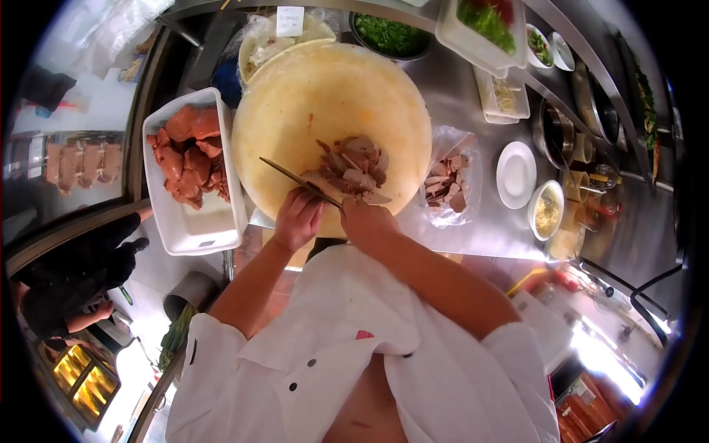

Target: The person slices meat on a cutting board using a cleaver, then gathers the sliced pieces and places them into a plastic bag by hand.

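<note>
A round, pale chopping block (281, 96) lies in front of me, with a pile of sliced cooked liver (358, 159) on its near right part. My right hand (369, 224) is closed around the near end of a kitchen knife (284, 171), whose blade is seen nearly edge-on and points to the far left. On the blade's near left side, my left hand (299, 219) has its fingers curled against the knife; whatever they may hold is hidden. Liver slices touch the far side of the blade and lie by my right knuckles.
Left of the block stands a white tub (196, 229) of whole liver pieces (190, 155). To the right are a plastic bag of slices (448, 184), a white plate (516, 175) and a bowl of chopped yellowish food (546, 210). Chopped greens fill a bowl (391, 33) behind. Another person (66, 288) is at far left.
</note>
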The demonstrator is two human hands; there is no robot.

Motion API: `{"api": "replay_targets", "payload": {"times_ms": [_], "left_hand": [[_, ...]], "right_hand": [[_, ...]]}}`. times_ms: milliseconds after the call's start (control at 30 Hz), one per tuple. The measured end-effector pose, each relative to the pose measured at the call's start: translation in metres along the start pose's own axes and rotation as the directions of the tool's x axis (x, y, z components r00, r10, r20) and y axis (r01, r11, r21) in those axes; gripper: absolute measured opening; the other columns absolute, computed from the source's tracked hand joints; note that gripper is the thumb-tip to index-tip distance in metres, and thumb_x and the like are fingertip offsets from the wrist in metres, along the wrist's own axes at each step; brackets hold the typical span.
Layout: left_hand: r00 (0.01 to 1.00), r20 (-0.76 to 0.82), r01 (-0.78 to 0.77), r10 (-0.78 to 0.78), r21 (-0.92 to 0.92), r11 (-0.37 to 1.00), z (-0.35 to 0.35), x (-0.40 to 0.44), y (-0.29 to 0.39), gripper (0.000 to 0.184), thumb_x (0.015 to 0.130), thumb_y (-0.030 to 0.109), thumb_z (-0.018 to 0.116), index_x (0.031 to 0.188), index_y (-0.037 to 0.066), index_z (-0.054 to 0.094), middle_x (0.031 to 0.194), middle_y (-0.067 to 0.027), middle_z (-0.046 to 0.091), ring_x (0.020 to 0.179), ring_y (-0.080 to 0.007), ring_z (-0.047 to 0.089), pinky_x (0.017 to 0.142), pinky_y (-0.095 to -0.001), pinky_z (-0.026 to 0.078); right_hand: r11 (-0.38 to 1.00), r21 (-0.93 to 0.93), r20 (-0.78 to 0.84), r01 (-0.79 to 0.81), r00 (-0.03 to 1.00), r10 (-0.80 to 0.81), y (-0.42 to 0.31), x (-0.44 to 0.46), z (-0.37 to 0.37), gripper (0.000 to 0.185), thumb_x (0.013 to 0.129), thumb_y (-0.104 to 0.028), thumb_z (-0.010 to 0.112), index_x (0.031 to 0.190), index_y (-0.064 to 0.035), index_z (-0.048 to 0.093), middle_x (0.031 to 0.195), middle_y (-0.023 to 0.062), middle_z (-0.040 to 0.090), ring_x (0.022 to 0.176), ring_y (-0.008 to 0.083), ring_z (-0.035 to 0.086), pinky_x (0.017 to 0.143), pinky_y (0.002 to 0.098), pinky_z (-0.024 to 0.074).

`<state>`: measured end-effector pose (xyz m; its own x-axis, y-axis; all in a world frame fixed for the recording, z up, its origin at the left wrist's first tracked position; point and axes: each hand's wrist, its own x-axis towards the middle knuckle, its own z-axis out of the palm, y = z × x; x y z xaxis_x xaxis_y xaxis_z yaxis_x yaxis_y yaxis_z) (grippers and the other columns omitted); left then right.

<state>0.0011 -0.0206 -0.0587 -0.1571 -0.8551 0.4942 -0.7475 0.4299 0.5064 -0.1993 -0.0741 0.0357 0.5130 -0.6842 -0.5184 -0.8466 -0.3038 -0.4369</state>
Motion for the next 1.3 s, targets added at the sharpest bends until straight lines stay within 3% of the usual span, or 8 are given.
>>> {"api": "replay_targets", "payload": {"times_ms": [200,300,400,700,800,1000,1100,1300], "left_hand": [[0.999,0.041,0.029,-0.028,-0.032,0.999,0.003,-0.007,-0.003,0.021,0.087,-0.001,0.075,0.107,0.004,0.071,0.113,-0.0125,0.065,0.104,-0.0372,0.064,0.086,-0.0448,0.059],[1.0,0.001,0.006,-0.006,-0.008,1.0,0.005,-0.013,-0.003,0.022,0.086,-0.001,0.075,0.106,0.004,0.071,0.115,-0.0122,0.064,0.106,-0.0372,0.064,0.087,-0.0447,0.059],[0.999,-0.03,-0.01,0.01,0.021,1.0,0.006,-0.016,-0.004,0.023,0.085,-0.001,0.076,0.107,0.004,0.071,0.116,-0.0119,0.064,0.106,-0.0372,0.064,0.088,-0.0448,0.059],[1.0,-0.009,0.016,-0.016,-0.034,0.999,0.007,-0.015,-0.006,0.025,0.083,-0.002,0.076,0.107,0.004,0.071,0.114,-0.0124,0.065,0.103,-0.0383,0.065,0.087,-0.0453,0.059],[1.0,-0.008,0.016,-0.016,-0.031,0.999,0.005,-0.013,-0.005,0.025,0.083,-0.002,0.075,0.106,0.004,0.071,0.113,-0.0125,0.065,0.102,-0.038,0.065,0.087,-0.0453,0.059],[1.0,-0.017,-0.02,0.019,-0.055,0.998,0.004,-0.009,-0.006,0.023,0.083,-0.003,0.075,0.105,0.003,0.07,0.109,-0.0123,0.065,0.101,-0.037,0.065,0.086,-0.0448,0.058],[0.999,0.023,0.029,-0.027,-0.089,0.996,0.002,-0.008,-0.004,0.022,0.083,-0.003,0.074,0.104,0.003,0.07,0.109,-0.0121,0.066,0.101,-0.0365,0.065,0.087,-0.0446,0.058],[1.0,-0.009,0.029,-0.029,-0.052,0.998,0.006,-0.015,-0.004,0.025,0.084,-0.004,0.074,0.107,0.003,0.07,0.111,-0.0115,0.065,0.102,-0.0359,0.065,0.087,-0.0437,0.058]], "right_hand": [[0.996,-0.059,-0.043,0.065,0.997,-0.068,0.013,-0.001,-0.003,0.023,0.106,-0.026,0.052,0.105,-0.0033,0.057,0.083,0.0208,0.073,0.078,0.0409,0.074,0.073,0.054,0.0591],[0.995,-0.095,0.016,0.014,1.0,-0.013,0.007,-0.031,-0.027,0.021,0.106,-0.024,0.052,0.108,-0.0037,0.056,0.087,0.0201,0.073,0.081,0.0407,0.074,0.074,0.0536,0.0588],[0.988,-0.147,0.091,0.039,0.995,-0.026,-0.002,-0.06,-0.047,0.015,0.098,-0.011,0.059,0.109,-0.0025,0.053,0.095,0.0179,0.071,0.082,0.0358,0.077,0.069,0.0451,0.0614],[0.995,-0.102,0.126,-0.019,0.992,0.032,-0.014,-0.056,-0.047,0.014,0.097,-0.008,0.058,0.109,-0.0025,0.054,0.096,0.0189,0.071,0.086,0.0376,0.076,0.074,0.047,0.0614],[1.0,-0.018,0.139,-0.021,0.99,0.023,-0.018,-0.042,-0.043,0.016,0.1,-0.012,0.053,0.109,0.0008,0.052,0.098,0.0236,0.072,0.09,0.0429,0.074,0.078,0.0502,0.0601],[0.996,-0.047,-0.054,0.078,0.995,-0.08,-0.01,0.004,0.005,0.019,0.103,-0.019,0.054,0.108,-0.0005,0.055,0.085,0.0218,0.073,0.08,0.0433,0.073,0.075,0.0505,0.0605],[0.997,0.024,-0.082,0.067,0.995,-0.065,-0.003,0.014,0.007,0.022,0.105,-0.023,0.053,0.106,-0.0015,0.057,0.081,0.0207,0.072,0.077,0.0436,0.072,0.075,0.0524,0.0597],[0.997,-0.044,-0.058,0.066,0.996,-0.069,0.006,-0.012,-0.02,0.025,0.107,-0.025,0.051,0.107,-0.0018,0.057,0.093,0.0201,0.073,0.084,0.0424,0.072,0.077,0.0541,0.0577]]}}
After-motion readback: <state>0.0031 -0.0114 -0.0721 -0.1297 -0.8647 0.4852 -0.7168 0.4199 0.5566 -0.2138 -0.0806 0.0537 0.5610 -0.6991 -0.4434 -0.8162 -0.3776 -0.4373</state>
